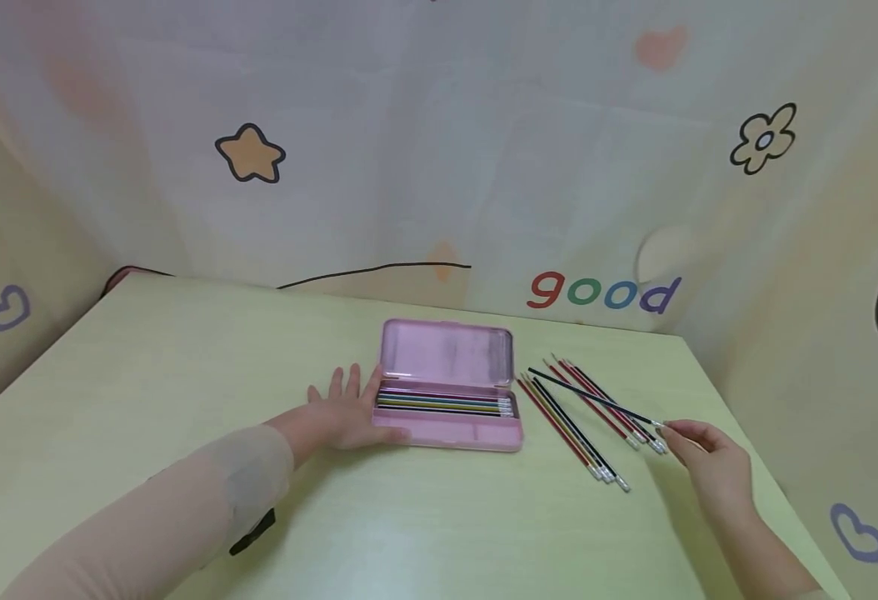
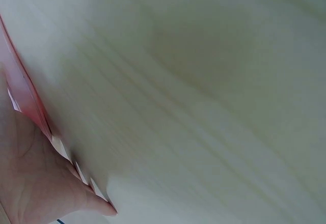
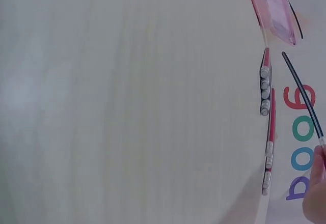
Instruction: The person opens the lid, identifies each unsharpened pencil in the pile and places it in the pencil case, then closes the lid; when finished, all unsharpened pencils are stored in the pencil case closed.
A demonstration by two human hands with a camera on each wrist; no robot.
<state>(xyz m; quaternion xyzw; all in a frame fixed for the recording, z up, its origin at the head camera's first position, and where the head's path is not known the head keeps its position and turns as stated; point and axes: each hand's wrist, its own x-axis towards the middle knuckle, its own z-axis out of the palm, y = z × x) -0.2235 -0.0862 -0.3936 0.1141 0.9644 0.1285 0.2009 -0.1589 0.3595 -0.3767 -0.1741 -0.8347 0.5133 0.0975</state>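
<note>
A pink pencil case point(image 1: 424, 430) lies on the table, its lid point(image 1: 439, 354) raised at the back. Several striped pencils point(image 1: 439, 403) lie side by side in its rear compartment, silver ends to the right. My left hand point(image 1: 345, 421) rests against the case's left end, fingers spread and thumb along the front; the left wrist view shows the hand point(image 2: 35, 173) beside the pink edge. My right hand point(image 1: 720, 471) pinches a dark pencil point(image 1: 589, 394) by its eraser end, tip toward the case. In the right wrist view this pencil point(image 3: 300, 89) is above the table.
To the right of the case, a bunch of red, yellow and black pencils point(image 1: 556, 427) lies slanted on the table point(image 1: 379, 525). Another bunch of mostly red pencils point(image 1: 613, 423) lies partly beneath the held pencil. A printed curtain point(image 1: 439, 167) closes off the back and sides.
</note>
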